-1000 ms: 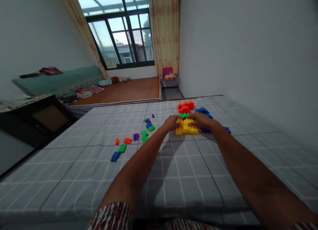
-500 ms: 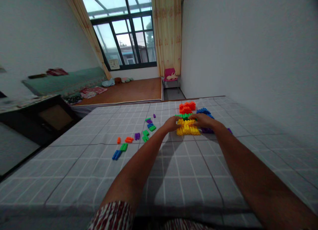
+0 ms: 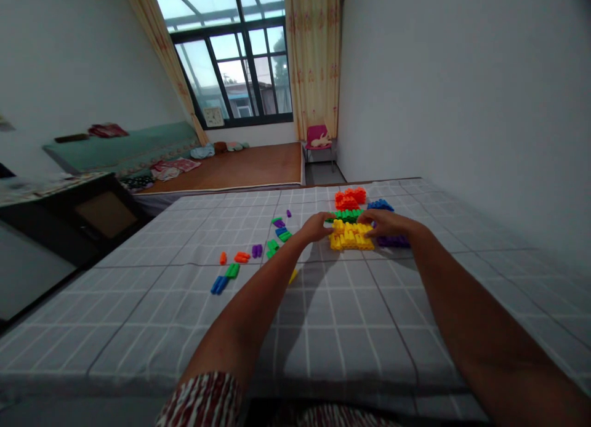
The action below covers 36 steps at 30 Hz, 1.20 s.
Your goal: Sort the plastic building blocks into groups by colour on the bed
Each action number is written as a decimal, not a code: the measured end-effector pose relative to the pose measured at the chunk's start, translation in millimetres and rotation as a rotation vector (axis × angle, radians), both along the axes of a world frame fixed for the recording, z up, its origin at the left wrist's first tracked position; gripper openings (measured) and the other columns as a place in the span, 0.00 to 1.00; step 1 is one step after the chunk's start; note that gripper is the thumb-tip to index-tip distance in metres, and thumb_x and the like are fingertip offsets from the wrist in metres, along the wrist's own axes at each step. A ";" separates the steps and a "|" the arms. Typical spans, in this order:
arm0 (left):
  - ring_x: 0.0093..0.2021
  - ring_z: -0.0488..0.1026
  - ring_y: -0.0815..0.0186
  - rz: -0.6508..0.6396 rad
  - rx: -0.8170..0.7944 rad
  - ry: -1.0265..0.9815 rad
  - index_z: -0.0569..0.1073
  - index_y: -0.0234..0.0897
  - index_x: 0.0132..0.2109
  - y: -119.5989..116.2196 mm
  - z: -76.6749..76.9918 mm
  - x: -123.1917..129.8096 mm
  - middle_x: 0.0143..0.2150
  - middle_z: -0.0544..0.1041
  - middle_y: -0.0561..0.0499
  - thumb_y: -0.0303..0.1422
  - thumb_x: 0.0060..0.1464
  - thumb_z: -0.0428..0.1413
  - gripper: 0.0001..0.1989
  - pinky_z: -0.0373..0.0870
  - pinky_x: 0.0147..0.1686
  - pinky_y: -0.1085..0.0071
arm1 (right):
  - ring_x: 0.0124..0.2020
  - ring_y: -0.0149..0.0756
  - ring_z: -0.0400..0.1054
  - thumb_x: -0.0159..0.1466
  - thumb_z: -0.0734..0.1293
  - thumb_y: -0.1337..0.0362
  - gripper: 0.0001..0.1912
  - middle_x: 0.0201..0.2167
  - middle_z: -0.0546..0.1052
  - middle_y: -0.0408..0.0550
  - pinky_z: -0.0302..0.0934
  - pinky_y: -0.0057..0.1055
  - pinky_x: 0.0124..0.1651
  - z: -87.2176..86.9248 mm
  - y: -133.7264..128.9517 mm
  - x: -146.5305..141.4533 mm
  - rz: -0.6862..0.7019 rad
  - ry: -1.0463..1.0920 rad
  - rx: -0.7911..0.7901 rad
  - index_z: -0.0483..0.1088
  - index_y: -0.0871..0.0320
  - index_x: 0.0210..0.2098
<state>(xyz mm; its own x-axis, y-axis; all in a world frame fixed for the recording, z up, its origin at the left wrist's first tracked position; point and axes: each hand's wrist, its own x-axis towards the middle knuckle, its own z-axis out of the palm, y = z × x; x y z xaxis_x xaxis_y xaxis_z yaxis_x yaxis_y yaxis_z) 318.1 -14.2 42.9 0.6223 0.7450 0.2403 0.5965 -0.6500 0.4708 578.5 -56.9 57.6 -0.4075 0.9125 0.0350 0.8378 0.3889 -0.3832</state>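
A group of yellow building blocks [image 3: 351,237] sits on the cloth-covered table, some stacked on top of others. My left hand [image 3: 318,226] curls in at its left side, thumb and fingers against the blocks. From the right, my right hand [image 3: 385,221] grips the opposite side the same way. Just behind lie green blocks [image 3: 347,216], partly covered by my fingers, and farther back a pile of orange blocks [image 3: 349,199]. Blue blocks [image 3: 380,205] stand beyond my right hand. Purple blocks [image 3: 393,241] lie beside the yellow ones, partly hidden by my right wrist.
Loose blocks in several colours, such as a blue one [image 3: 219,284] and a purple one [image 3: 257,250], are scattered left of my left forearm. A single yellow block [image 3: 293,276] peeks out by that forearm. The checked tablecloth [image 3: 152,316] spreads around; a white wall borders the right.
My hands stay at both sides of the yellow blocks, with small finger shifts. A lone yellow block now shows beside my left forearm. The whole view has shifted slightly.
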 end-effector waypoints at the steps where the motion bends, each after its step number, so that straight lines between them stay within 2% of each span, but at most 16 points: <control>1: 0.56 0.71 0.58 -0.015 -0.001 0.011 0.72 0.33 0.56 1.2 -0.1 3.7 0.57 0.75 0.43 0.28 0.49 0.61 0.25 0.65 0.59 0.64 | 0.44 0.44 0.71 0.51 0.73 0.60 0.24 0.45 0.77 0.52 0.64 0.34 0.47 0.0 -1.7 -0.7 0.001 -0.003 -0.026 0.72 0.59 0.47; 7: 0.55 0.72 0.57 -0.039 -0.001 0.080 0.74 0.36 0.55 4.7 -1.0 17.3 0.54 0.76 0.44 0.29 0.50 0.60 0.23 0.65 0.58 0.62 | 0.44 0.45 0.71 0.49 0.75 0.60 0.22 0.43 0.77 0.52 0.64 0.35 0.47 0.2 -6.7 -9.7 -0.004 -0.039 0.008 0.74 0.58 0.43; 10: 0.54 0.72 0.57 -0.029 -0.018 -0.044 0.75 0.34 0.53 4.0 1.4 15.3 0.54 0.77 0.43 0.28 0.49 0.61 0.22 0.66 0.57 0.62 | 0.40 0.42 0.72 0.54 0.72 0.59 0.15 0.40 0.78 0.50 0.65 0.36 0.44 4.7 -5.4 -12.8 -0.033 0.033 0.142 0.74 0.58 0.41; 12: 0.50 0.74 0.59 -0.056 -0.135 -0.197 0.74 0.31 0.54 2.1 4.9 13.1 0.51 0.78 0.41 0.29 0.49 0.61 0.22 0.69 0.51 0.63 | 0.41 0.41 0.72 0.57 0.70 0.62 0.15 0.43 0.78 0.50 0.65 0.37 0.46 6.3 -3.2 -19.2 -0.019 0.137 0.295 0.73 0.56 0.44; 14: 0.43 0.76 0.62 -0.085 -0.311 -0.335 0.73 0.29 0.54 -1.8 9.8 11.1 0.45 0.80 0.41 0.32 0.51 0.60 0.22 0.72 0.44 0.67 | 0.48 0.43 0.70 0.57 0.70 0.64 0.21 0.49 0.75 0.52 0.64 0.41 0.51 5.6 -0.9 -30.6 0.045 0.222 0.440 0.71 0.55 0.50; 16: 0.37 0.76 0.66 -0.086 -0.459 -0.410 0.73 0.29 0.52 -7.9 15.5 9.0 0.38 0.80 0.44 0.37 0.54 0.58 0.21 0.71 0.38 0.70 | 0.53 0.46 0.67 0.55 0.71 0.65 0.26 0.52 0.74 0.53 0.61 0.45 0.55 3.5 0.4 -44.8 0.121 0.249 0.517 0.70 0.55 0.54; 18: 0.34 0.75 0.68 -0.055 -0.538 -0.440 0.76 0.29 0.48 -15.1 20.9 6.3 0.34 0.79 0.46 0.42 0.56 0.56 0.21 0.70 0.36 0.72 | 0.52 0.47 0.68 0.56 0.70 0.66 0.25 0.50 0.75 0.53 0.62 0.47 0.55 1.5 0.0 -57.3 0.162 0.249 0.537 0.70 0.55 0.53; 20: 0.33 0.75 0.69 -0.018 -0.573 -0.446 0.77 0.30 0.43 -21.8 24.9 2.7 0.32 0.78 0.48 0.45 0.56 0.55 0.20 0.69 0.34 0.74 | 0.47 0.45 0.70 0.57 0.69 0.65 0.23 0.47 0.76 0.53 0.64 0.43 0.50 0.5 -1.8 -65.5 0.168 0.253 0.518 0.71 0.55 0.53; 22: 0.32 0.74 0.70 0.020 -0.590 -0.443 0.77 0.31 0.40 -26.7 26.6 -2.4 0.30 0.77 0.49 0.45 0.57 0.54 0.20 0.68 0.33 0.75 | 0.41 0.41 0.72 0.59 0.68 0.62 0.23 0.45 0.76 0.53 0.67 0.38 0.44 0.1 -4.3 -69.1 0.157 0.250 0.479 0.70 0.56 0.54; 24: 0.33 0.74 0.70 0.035 -0.600 -0.436 0.76 0.31 0.42 -29.2 25.9 -10.0 0.32 0.78 0.48 0.44 0.58 0.52 0.19 0.68 0.32 0.76 | 0.37 0.39 0.71 0.59 0.69 0.59 0.24 0.44 0.76 0.54 0.67 0.36 0.41 -0.2 -7.4 -70.4 0.148 0.201 0.449 0.70 0.57 0.55; 29: 0.37 0.76 0.66 0.049 -0.449 -0.399 0.74 0.32 0.48 -26.7 18.4 -49.7 0.40 0.79 0.45 0.39 0.55 0.55 0.18 0.70 0.33 0.74 | 0.48 0.47 0.68 0.57 0.70 0.57 0.26 0.48 0.74 0.57 0.63 0.39 0.48 0.3 -18.5 -74.7 0.126 -0.089 0.385 0.71 0.58 0.53; 32: 0.40 0.76 0.64 0.068 -0.327 -0.322 0.75 0.30 0.48 -26.8 14.0 -89.7 0.42 0.80 0.44 0.37 0.55 0.54 0.18 0.72 0.38 0.70 | 0.50 0.48 0.67 0.56 0.71 0.56 0.26 0.48 0.75 0.55 0.61 0.40 0.49 2.1 -24.8 -77.6 0.092 -0.192 0.341 0.71 0.56 0.52; 36: 0.45 0.76 0.61 0.129 -0.195 -0.116 0.76 0.33 0.49 -37.8 11.6 -152.8 0.46 0.80 0.46 0.35 0.55 0.52 0.18 0.71 0.48 0.66 | 0.49 0.50 0.66 0.56 0.70 0.55 0.17 0.44 0.77 0.53 0.59 0.41 0.48 4.7 -26.4 -75.6 0.098 -0.268 0.299 0.75 0.55 0.43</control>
